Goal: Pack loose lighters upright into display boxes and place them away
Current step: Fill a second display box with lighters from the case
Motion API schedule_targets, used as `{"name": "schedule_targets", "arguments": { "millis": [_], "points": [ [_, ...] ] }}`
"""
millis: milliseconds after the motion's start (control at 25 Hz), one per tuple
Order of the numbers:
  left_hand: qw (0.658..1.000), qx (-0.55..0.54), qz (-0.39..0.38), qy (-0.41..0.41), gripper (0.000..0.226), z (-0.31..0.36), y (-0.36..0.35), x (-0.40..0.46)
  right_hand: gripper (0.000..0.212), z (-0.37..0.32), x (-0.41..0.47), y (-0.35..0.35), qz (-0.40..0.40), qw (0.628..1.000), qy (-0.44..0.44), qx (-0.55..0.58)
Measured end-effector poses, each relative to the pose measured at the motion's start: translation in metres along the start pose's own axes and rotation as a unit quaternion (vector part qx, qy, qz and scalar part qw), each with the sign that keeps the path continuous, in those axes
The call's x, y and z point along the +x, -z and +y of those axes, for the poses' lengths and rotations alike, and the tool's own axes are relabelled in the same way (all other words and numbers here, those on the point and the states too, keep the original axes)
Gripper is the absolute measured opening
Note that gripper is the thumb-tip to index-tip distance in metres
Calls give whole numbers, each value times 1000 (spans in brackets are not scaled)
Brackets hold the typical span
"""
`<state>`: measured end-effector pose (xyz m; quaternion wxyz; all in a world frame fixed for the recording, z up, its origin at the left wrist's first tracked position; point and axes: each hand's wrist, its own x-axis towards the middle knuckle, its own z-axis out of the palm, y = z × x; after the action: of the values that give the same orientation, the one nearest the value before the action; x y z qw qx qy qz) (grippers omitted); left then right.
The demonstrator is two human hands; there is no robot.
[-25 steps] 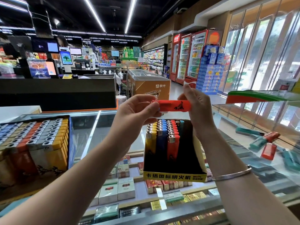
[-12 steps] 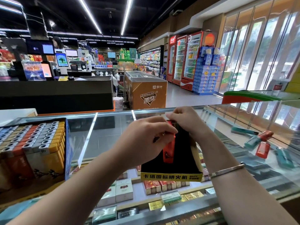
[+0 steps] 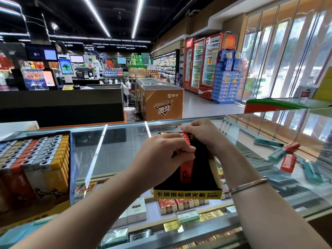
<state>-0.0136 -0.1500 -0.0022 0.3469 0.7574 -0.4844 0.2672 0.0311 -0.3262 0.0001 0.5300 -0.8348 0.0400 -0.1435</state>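
Red lighter point(image 3: 186, 170) now lower in box point(image 3: 186, 194)

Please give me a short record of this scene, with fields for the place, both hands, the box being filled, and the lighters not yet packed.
place: shop, glass counter
left hand: pinches red lighter into box
right hand: fingers curled on the lighter row
black display box: partly filled
loose lighters: lying flat, right
full box: left

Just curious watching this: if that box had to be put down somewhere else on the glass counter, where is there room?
Bare glass lies between the full box of lighters on the left and the black display box. Beyond the black box, glass runs to the far edge. The right side is crowded with loose lighters.
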Motion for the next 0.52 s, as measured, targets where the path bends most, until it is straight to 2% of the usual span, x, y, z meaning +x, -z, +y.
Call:
{"name": "schedule_targets", "arguments": {
  "millis": [160, 280, 400, 480, 520],
  "points": [
    [997, 50, -24, -48, 11, -3, -1, 0, 29, -1, -2, -1, -1, 1000, -11, -2],
    [998, 32, -31, -37, 10, -14, -2, -4, 29, -1, -1, -1, -4, 1000, -17, 12],
    [998, -1, -35, 44, 38, -29, -6, -12, 27, 0, 0, 0, -13, 1000, -19, 12],
    [983, -110, -46, 139, 64, -36, -8, -16, 26, 0, 0, 1, -19, 999, -20, 17],
    [961, -192, -60, 188, 76, -39, -9, -17, 26, 0, 0, 1, -18, 1000, -18, 15]
  ]
}}
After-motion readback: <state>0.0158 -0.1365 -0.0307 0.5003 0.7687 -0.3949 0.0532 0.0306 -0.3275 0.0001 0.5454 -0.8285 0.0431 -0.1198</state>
